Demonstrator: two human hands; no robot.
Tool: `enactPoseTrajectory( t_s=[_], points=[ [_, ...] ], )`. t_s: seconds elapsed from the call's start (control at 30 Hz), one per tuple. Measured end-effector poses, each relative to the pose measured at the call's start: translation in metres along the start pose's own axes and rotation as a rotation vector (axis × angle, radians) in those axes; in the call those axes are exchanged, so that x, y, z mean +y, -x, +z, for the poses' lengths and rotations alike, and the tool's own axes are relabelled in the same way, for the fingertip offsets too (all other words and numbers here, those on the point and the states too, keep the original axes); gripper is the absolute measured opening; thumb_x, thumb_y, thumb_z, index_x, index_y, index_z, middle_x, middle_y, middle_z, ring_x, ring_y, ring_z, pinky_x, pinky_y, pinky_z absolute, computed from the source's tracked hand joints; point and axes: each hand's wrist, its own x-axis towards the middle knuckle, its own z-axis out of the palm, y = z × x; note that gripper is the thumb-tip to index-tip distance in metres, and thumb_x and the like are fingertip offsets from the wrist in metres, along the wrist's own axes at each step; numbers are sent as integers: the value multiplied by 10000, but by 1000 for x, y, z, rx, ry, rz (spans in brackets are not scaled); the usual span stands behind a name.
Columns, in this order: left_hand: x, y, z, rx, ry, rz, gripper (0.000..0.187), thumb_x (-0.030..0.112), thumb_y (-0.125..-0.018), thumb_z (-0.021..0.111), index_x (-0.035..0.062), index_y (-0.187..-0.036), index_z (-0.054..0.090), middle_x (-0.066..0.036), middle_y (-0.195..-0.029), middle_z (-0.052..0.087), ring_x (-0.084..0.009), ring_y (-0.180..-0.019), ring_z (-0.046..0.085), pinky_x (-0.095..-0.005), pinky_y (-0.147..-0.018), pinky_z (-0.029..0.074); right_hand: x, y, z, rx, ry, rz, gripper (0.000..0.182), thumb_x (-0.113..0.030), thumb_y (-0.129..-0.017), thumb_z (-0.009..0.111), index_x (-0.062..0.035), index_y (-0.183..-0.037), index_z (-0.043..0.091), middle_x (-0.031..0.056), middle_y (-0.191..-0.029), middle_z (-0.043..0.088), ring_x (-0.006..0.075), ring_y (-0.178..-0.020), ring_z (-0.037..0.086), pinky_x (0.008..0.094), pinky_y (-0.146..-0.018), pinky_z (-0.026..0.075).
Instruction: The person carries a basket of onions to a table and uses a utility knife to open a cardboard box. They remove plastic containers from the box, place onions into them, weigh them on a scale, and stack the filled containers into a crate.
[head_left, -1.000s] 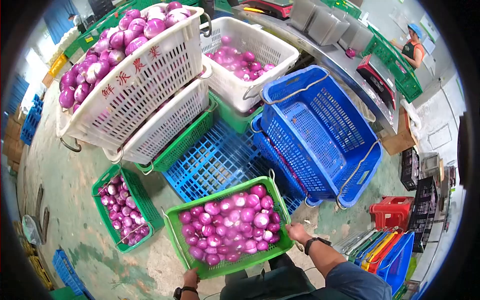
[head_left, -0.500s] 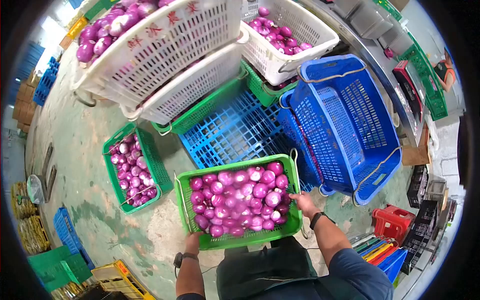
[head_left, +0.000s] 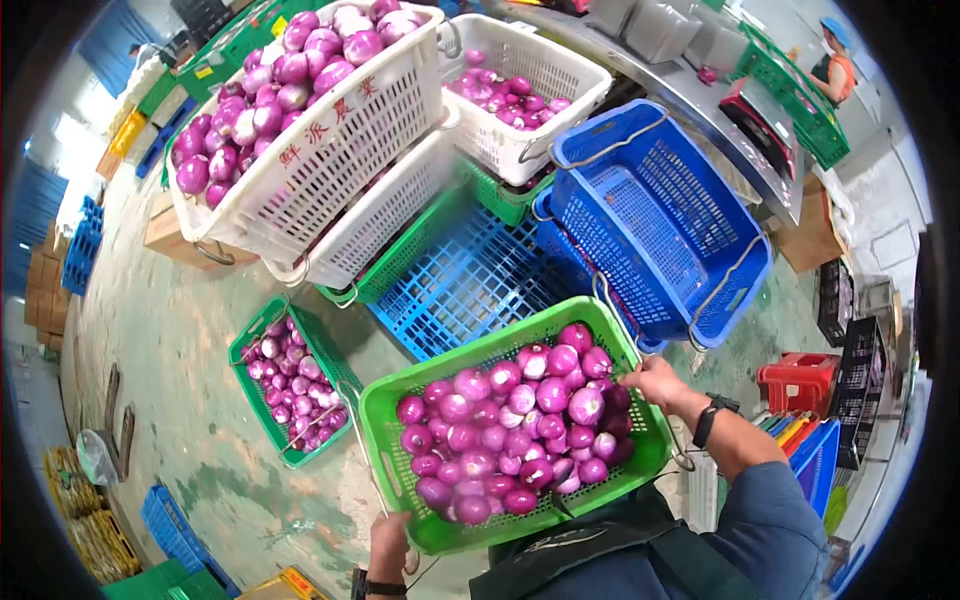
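Note:
A light green basket full of purple onions is held before my body, tilted, its right side higher in view. My left hand is closed on its near left corner, by the wire handle. On the right rim, my right hand has its fingers wrapped round the edge. Just beyond the basket lies a blue slatted pallet. To the left, a smaller dark green basket of onions stands on the floor.
White crates of onions are stacked at the pallet's far left, and another white crate stands behind it. Nested blue crates flank its right side. A metal table and a person are at the far right.
The light green basket has moved closer to me and to the right, and tilted, with both hands still on it. The view has shifted, and more of the far room shows.

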Motion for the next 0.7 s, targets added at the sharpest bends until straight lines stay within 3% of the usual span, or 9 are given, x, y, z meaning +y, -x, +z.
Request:
enactPoseTrajectory(
  t_s=[0.07,0.13,0.33,0.5,0.6,0.63,0.7],
  points=[
    [4,20,-23,-92,69,67,195,123,-867,667,147,-909,479,47,-545,363,-106,-364,305,-283,-336,224,-35,31,-17,-29,-6,-65,381,-345,-746,822,-23,-851,648,108,-798,665,216,-738,618,382,-691,513],
    [21,43,-38,-117,63,182,190,151,-876,649,186,-839,465,58,-574,389,-78,-383,303,-261,-336,218,-66,57,-35,-69,-20,-138,384,-363,-773,813,-31,-829,628,67,-771,628,183,-715,590,366,-651,491],
    [80,115,-64,-137,-27,326,189,238,-875,632,195,-839,452,65,-607,373,-77,-412,318,-261,-362,239,-99,175,-98,39,-124,-316,376,-357,-795,815,-32,-837,631,40,-772,604,148,-710,557,341,-631,466],
    [146,188,-70,-228,-112,571,150,231,-867,626,199,-904,485,92,-639,391,-27,-417,292,-218,-381,210,-73,238,-130,195,-317,-389,362,-323,-807,831,-33,-853,618,9,-763,570,115,-684,514,313,-596,438],
    [183,227,-56,-309,-107,680,151,156,-846,625,143,-942,510,80,-636,394,-35,-440,320,-233,-382,219,-52,279,-148,197,-540,-415,326,-266,-822,817,-29,-918,615,14,-782,585,111,-695,535,309,-608,451],
    [196,231,-51,-353,-135,790,183,148,-847,626,113,-988,515,67,-661,441,-36,-449,336,-224,-387,232,-43,282,-149,284,-596,-398,302,-196,-831,803,-26,-978,602,24,-799,601,122,-716,567,300,-626,466],
    [216,253,-27,-360,-165,859,199,147,-850,627,98,-1007,514,51,-694,475,-38,-461,352,-218,-395,241,-32,299,-157,310,-727,-415,294,-160,-830,800,-33,-990,588,5,-772,583,103,-670,548,276,-580,441]
  ],
)
